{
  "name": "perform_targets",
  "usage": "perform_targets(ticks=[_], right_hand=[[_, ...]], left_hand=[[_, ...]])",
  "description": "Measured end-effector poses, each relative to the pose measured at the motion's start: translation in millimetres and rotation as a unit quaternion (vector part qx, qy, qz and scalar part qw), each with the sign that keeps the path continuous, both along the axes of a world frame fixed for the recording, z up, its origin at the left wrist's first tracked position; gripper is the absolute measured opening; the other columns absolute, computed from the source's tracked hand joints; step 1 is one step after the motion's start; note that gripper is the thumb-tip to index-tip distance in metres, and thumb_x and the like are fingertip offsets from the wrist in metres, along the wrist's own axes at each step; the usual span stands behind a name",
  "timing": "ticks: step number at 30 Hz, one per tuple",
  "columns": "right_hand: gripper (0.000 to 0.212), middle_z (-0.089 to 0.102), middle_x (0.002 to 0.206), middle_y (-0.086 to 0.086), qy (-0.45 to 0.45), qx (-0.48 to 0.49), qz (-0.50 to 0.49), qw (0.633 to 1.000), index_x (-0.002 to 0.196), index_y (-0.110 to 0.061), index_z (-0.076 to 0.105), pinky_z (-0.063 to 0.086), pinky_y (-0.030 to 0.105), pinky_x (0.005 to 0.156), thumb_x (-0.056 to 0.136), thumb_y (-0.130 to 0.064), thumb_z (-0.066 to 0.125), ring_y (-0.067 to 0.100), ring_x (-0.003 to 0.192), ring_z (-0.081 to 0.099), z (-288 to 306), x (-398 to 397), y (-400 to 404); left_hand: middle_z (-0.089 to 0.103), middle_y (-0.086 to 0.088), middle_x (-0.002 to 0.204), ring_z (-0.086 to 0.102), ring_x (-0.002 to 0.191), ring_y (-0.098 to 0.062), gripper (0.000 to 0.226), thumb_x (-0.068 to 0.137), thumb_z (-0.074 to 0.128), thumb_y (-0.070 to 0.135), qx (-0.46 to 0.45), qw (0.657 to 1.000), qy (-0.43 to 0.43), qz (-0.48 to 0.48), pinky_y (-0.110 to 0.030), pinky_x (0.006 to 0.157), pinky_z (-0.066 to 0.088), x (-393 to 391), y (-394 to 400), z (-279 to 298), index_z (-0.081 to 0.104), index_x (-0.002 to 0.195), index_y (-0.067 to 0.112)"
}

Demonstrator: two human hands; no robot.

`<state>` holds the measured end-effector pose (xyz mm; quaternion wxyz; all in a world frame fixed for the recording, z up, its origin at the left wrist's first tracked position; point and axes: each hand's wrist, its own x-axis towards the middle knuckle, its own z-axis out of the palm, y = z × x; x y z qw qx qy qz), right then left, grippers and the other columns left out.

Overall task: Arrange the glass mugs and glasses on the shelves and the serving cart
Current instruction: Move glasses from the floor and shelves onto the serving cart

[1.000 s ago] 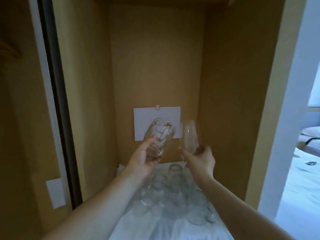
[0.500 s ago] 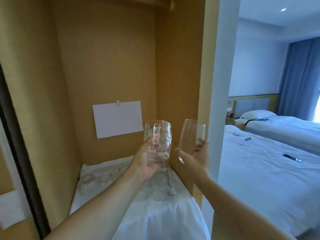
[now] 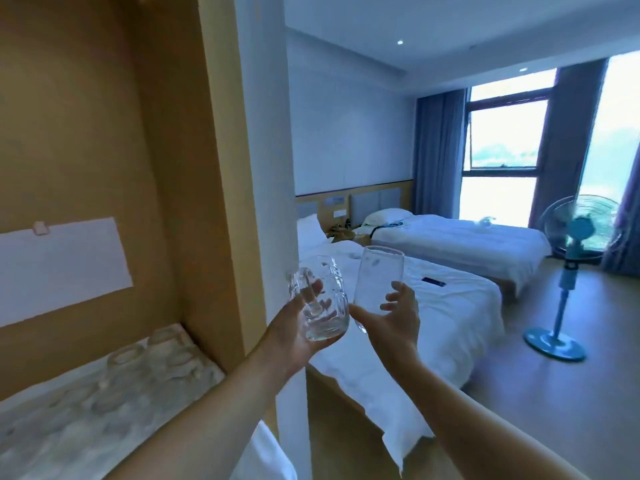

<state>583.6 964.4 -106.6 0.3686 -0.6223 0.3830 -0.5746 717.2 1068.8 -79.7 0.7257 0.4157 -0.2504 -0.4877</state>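
Note:
My left hand (image 3: 292,336) grips a clear, dimpled glass mug (image 3: 320,303) from below, holding it upright in mid-air. Just to its right, my right hand (image 3: 389,318) holds a tall, smooth, clear glass (image 3: 375,280) near its base, fingers curled round it. The two glasses are side by side, nearly touching, in front of the white wall edge. Several more glasses (image 3: 156,355) stand on a white cloth (image 3: 52,431) on the wooden closet shelf at the lower left.
A white wall corner (image 3: 268,202) divides the wooden closet from the bedroom. Two beds with white covers, the near bed (image 3: 443,320) and the far bed (image 3: 460,244), stand to the right. A blue pedestal fan (image 3: 568,271) stands on the wood floor near the window.
The view has swung right from the closet toward the bedroom. Both hands carried their glasses away from the shelf to the right; the grips are unchanged.

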Motion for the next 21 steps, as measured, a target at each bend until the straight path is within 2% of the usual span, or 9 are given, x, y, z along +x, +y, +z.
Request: perform_targets(ticks=[2, 3, 6, 8, 11, 13, 15, 17, 21], right_hand=[[0.089, 0.052, 0.113, 0.000, 0.006, -0.009, -0.023, 1.000, 0.130, -0.021, 0.046, 0.052, 0.030, 0.081, 0.059, -0.037, 0.097, 0.015, 0.094, 0.057, -2, -29, -23], [0.089, 0.052, 0.113, 0.000, 0.009, -0.011, -0.033, 0.999, 0.130, -0.020, 0.046, 0.052, 0.029, 0.080, 0.058, -0.037, 0.097, 0.015, 0.094, 0.057, -4, -44, -34], [0.089, 0.053, 0.113, 0.001, 0.007, -0.005, -0.066, 0.998, 0.129, -0.018, 0.048, 0.050, 0.028, 0.078, 0.057, -0.035, 0.097, 0.017, 0.092, 0.058, -10, -89, -71], [0.090, 0.054, 0.112, 0.003, 0.012, 0.001, -0.087, 0.996, 0.129, -0.017, 0.049, 0.049, 0.029, 0.078, 0.055, -0.032, 0.098, 0.018, 0.092, 0.058, -15, -119, -94], [0.091, 0.056, 0.113, 0.006, 0.019, 0.007, -0.116, 0.993, 0.130, -0.015, 0.050, 0.052, 0.034, 0.080, 0.055, -0.029, 0.098, 0.021, 0.092, 0.059, -23, -164, -128], [0.090, 0.057, 0.111, 0.005, 0.024, 0.008, -0.134, 0.991, 0.129, -0.016, 0.050, 0.052, 0.034, 0.080, 0.054, -0.029, 0.098, 0.020, 0.091, 0.060, -27, -193, -149], [0.089, 0.057, 0.110, 0.004, 0.028, 0.011, -0.149, 0.988, 0.128, -0.016, 0.050, 0.051, 0.031, 0.079, 0.054, -0.029, 0.098, 0.019, 0.091, 0.060, -29, -222, -167], [0.089, 0.056, 0.111, 0.004, 0.035, 0.014, -0.167, 0.985, 0.129, -0.015, 0.050, 0.052, 0.033, 0.080, 0.055, -0.028, 0.098, 0.019, 0.091, 0.059, -31, -249, -183], [0.087, 0.054, 0.113, 0.003, 0.041, 0.026, -0.196, 0.979, 0.130, -0.014, 0.050, 0.053, 0.034, 0.083, 0.059, -0.028, 0.097, 0.017, 0.092, 0.058, -41, -295, -207]], left_hand=[[0.070, -0.018, 0.116, 0.068, 0.107, -0.036, 0.059, 0.084, 0.081, 0.034, 0.007, 0.999, 0.011, -0.043, -0.057, 0.105, 0.047, -23, -30, 2, 0.060, 0.130, 0.004], [0.068, -0.020, 0.122, 0.067, 0.111, -0.038, 0.066, 0.080, 0.085, 0.035, 0.010, 0.999, 0.009, -0.052, -0.059, 0.106, 0.046, -34, -45, 3, 0.058, 0.133, 0.006], [0.061, -0.022, 0.135, 0.066, 0.115, -0.041, 0.088, 0.057, 0.093, 0.033, 0.012, 0.997, -0.008, -0.077, -0.060, 0.099, 0.051, -75, -90, 5, 0.058, 0.135, 0.012], [0.062, -0.020, 0.133, 0.069, 0.109, -0.039, 0.090, 0.051, 0.093, 0.033, 0.015, 0.995, -0.027, -0.091, -0.055, 0.091, 0.056, -102, -119, 4, 0.061, 0.132, 0.013], [0.068, -0.016, 0.119, 0.073, 0.095, -0.035, 0.074, 0.043, 0.094, 0.032, 0.007, 0.992, -0.038, -0.122, -0.048, 0.077, 0.059, -141, -164, -1, 0.072, 0.112, 0.014], [0.073, -0.013, 0.107, 0.074, 0.093, -0.035, 0.055, 0.043, 0.095, 0.032, -0.004, 0.988, -0.041, -0.147, -0.047, 0.075, 0.060, -166, -192, -4, 0.080, 0.094, 0.019], [0.075, -0.009, 0.102, 0.074, 0.094, -0.033, 0.045, 0.046, 0.094, 0.034, -0.012, 0.984, -0.053, -0.172, -0.046, 0.075, 0.060, -190, -216, -7, 0.082, 0.088, 0.024], [0.076, -0.009, 0.107, 0.074, 0.098, -0.033, 0.047, 0.050, 0.093, 0.037, -0.010, 0.978, -0.072, -0.194, -0.046, 0.078, 0.060, -213, -238, -11, 0.081, 0.093, 0.025], [0.069, -0.017, 0.123, 0.068, 0.111, -0.037, 0.072, 0.060, 0.091, 0.036, 0.006, 0.967, -0.084, -0.239, -0.050, 0.088, 0.057, -251, -275, -21, 0.066, 0.124, 0.014]])
